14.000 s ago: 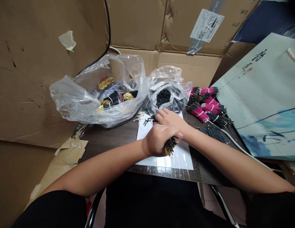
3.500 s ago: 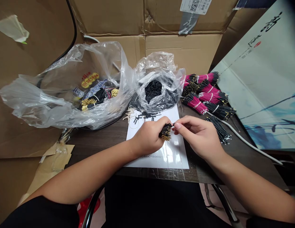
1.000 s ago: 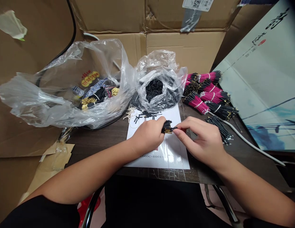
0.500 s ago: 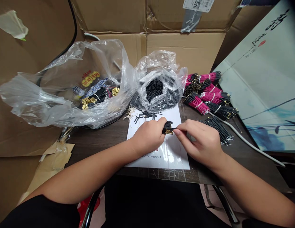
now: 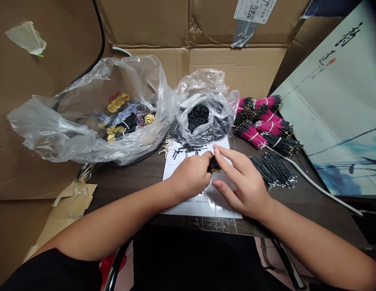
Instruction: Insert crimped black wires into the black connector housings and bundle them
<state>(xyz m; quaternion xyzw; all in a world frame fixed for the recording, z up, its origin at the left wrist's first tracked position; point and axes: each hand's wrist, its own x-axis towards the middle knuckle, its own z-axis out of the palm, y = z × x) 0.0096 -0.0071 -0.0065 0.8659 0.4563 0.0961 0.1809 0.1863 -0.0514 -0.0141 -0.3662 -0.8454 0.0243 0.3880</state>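
Note:
My left hand (image 5: 192, 171) is wrapped round a bundle of black wires (image 5: 214, 165) with gold terminals at their ends, held above the white paper. My right hand (image 5: 244, 178) is open beside the bundle's end, thumb and fingers apart; its fingertips partly hide the bundle. Short black sleeves (image 5: 190, 148) lie loose at the top of the paper (image 5: 227, 210). Behind them a clear plastic bag (image 5: 218, 131) stands with its mouth open, full of more black sleeves. A loose spread of black wires (image 5: 274, 169) with silvery tips lies right of my right hand.
Tied pink and black wire bundles (image 5: 269, 117) are piled at the back right, by a white cable (image 5: 321, 184). A large clear bag (image 5: 69, 137) with tied bundles sits at the left. Cardboard (image 5: 236, 64) walls the back; a pale printed panel (image 5: 336, 105) leans at the right.
My right hand has opened from a pinch at the bundle's end and moved left, its fingers now spread in front of the bundle. My left hand keeps its hold. The view has shifted slightly.

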